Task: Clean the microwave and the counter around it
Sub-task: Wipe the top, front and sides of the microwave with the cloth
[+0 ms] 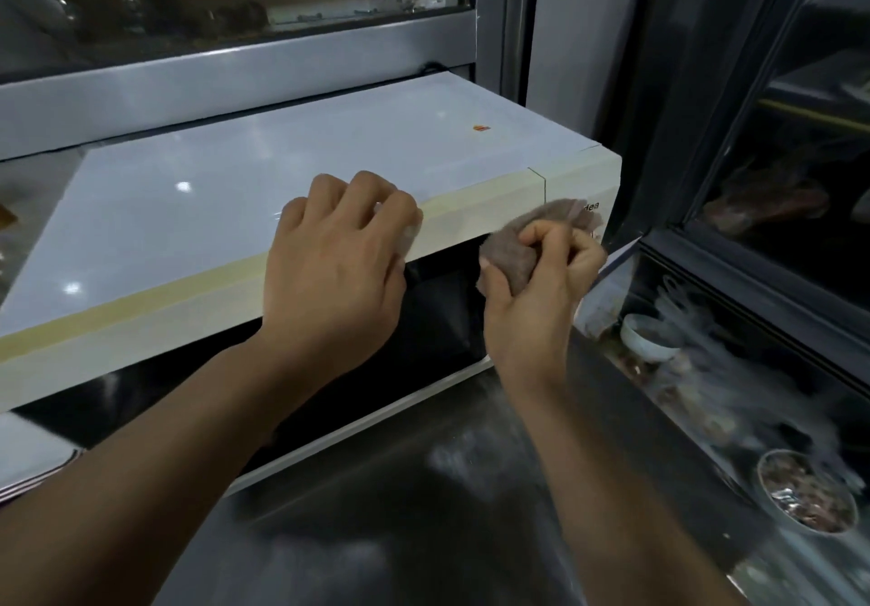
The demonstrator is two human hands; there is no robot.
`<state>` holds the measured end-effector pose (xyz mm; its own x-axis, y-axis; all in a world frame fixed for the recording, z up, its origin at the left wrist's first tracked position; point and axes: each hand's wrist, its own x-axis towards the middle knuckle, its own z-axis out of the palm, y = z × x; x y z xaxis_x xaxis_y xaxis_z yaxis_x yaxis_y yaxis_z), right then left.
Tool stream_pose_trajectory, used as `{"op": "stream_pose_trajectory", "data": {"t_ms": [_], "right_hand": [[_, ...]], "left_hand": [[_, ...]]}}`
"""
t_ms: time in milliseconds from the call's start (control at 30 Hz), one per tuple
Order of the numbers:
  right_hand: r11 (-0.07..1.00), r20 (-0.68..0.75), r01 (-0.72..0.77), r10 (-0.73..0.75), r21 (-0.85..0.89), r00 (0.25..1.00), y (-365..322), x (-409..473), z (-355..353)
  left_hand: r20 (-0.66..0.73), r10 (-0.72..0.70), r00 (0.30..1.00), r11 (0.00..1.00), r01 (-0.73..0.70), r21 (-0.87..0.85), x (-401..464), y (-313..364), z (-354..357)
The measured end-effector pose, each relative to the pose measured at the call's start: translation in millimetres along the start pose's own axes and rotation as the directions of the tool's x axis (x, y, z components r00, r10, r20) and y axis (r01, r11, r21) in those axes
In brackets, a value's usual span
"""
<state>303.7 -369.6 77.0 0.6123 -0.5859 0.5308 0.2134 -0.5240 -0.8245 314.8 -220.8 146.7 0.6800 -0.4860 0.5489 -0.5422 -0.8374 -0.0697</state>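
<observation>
The white box-shaped microwave (pixel 301 210) with its dark glass door sits on the grey steel desk (pixel 423 511). The left hand (pixel 329 266), fingers curled, braces its top front edge, apparently steadying it, while the right hand (pixel 541 285) grips a crumpled brownish cloth (pixel 513 248) at the door's upper corner, ready to wipe.

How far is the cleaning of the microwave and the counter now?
The microwave top shines with no visible dirt, so it may be wiped already. In hand: the right hand grips a brown cloth at the front's upper right, while the left hand rests on the top edge. The door front and the counter look left.
</observation>
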Motion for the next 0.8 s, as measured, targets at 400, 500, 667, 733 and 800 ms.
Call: {"op": "stream_pose_trajectory", "data": {"t_ms": [400,500,667,733,800], "right_hand": [[0.994,0.056,0.029,-0.023,-0.109,0.998,22.1,-25.7,-4.4],[0.985,0.044,0.089,-0.084,-0.148,0.996,7.9,-11.0,-8.2],[0.983,-0.056,0.08,-0.09,-0.165,0.994,12.5,-12.6,2.4],[0.994,-0.079,0.057,-0.065,-0.092,0.995,23.0,-21.2,7.7],[0.999,-0.101,0.052,-0.052,0.001,0.994,34.4,-29.9,11.6]], "left_hand": [[-0.016,0.0,1.0,1.0,0.0,0.021,-1.7,0.9,0.9],[-0.016,-0.002,1.0,1.0,0.003,0.027,-2.7,1.1,-0.4],[-0.041,0.016,0.999,0.999,-0.014,0.048,-2.6,0.1,2.3],[-0.055,0.021,0.998,0.998,-0.017,0.059,-2.9,-0.6,3.3],[-0.062,0.024,0.998,0.998,-0.02,0.06,-3.1,-0.4,4.0]]}}
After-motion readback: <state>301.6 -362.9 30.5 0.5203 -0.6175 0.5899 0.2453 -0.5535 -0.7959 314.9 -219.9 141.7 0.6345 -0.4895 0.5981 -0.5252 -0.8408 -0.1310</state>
